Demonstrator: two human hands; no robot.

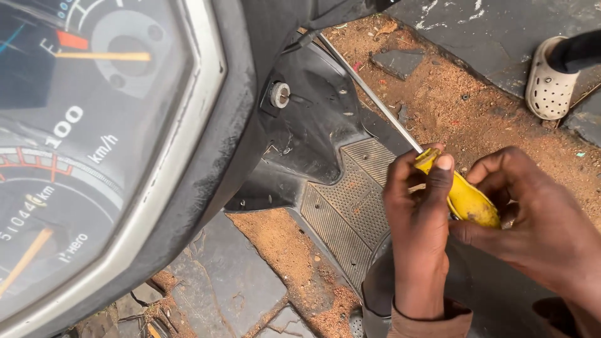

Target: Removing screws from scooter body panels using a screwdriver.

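- Left of the grip, a round grey-rimmed scooter speedometer (75, 144) carries white numerals on black.
- The left hand (418, 231) pinches the long steel-shafted, yellow-handled screwdriver (463, 199) at its collar.
- The right hand (532, 219) closes around the handle's butt.
- The tip is hidden under the black plastic panel (313, 112); it could slip and gouge there.

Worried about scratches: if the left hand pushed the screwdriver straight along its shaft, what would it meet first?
Probably the black inner panel near the top; the left hand aims the screwdriver there, though depth is unclear.
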